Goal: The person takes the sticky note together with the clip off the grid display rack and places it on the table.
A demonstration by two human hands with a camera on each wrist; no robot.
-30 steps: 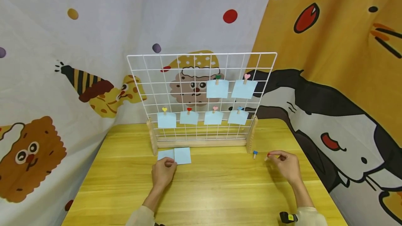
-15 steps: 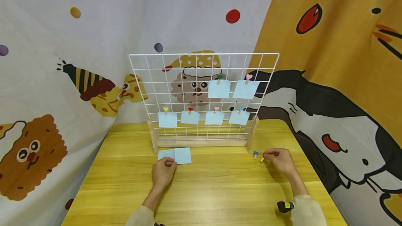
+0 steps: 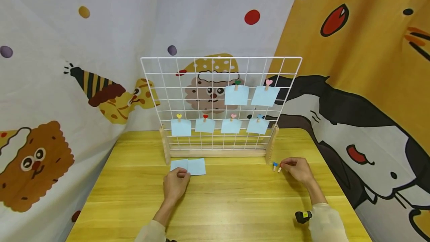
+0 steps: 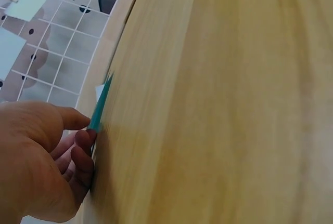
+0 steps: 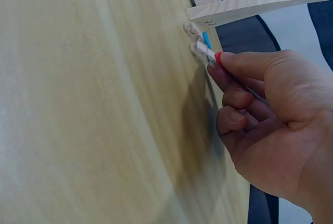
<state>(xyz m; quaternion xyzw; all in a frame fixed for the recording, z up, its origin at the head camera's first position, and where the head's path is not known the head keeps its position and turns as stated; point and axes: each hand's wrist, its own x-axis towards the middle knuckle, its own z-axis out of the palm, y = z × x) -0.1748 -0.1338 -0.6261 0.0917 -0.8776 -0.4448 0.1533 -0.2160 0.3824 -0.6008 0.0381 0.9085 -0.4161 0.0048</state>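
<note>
My left hand [image 3: 176, 185] pinches the near edge of a light blue paper note [image 3: 196, 166] between thumb and fingers. That note overlaps a second blue note [image 3: 178, 164] on the table; in the left wrist view the held note [image 4: 101, 104] shows edge-on. On the right, my right hand [image 3: 298, 169] pinches a small wooden clothespin with a red top [image 5: 217, 57] by its red end. Right beside it on the table stands or lies a clothespin with a blue top [image 3: 275, 164]; which, I cannot tell. My lower right fingers [image 5: 233, 117] curl in loosely.
Behind the notes stands a white wire grid [image 3: 221, 58] in a wooden base [image 3: 218, 153]. Several blue notes [image 3: 236, 95] hang on it from heart-topped clothespins. A patterned curtain [image 3: 111, 29] lies behind the wooden table [image 3: 231, 201].
My right hand has moved left with the red-topped clothespin, bringing it close beside the blue-topped one. My left hand stays at the note. The head view has shifted slightly.
</note>
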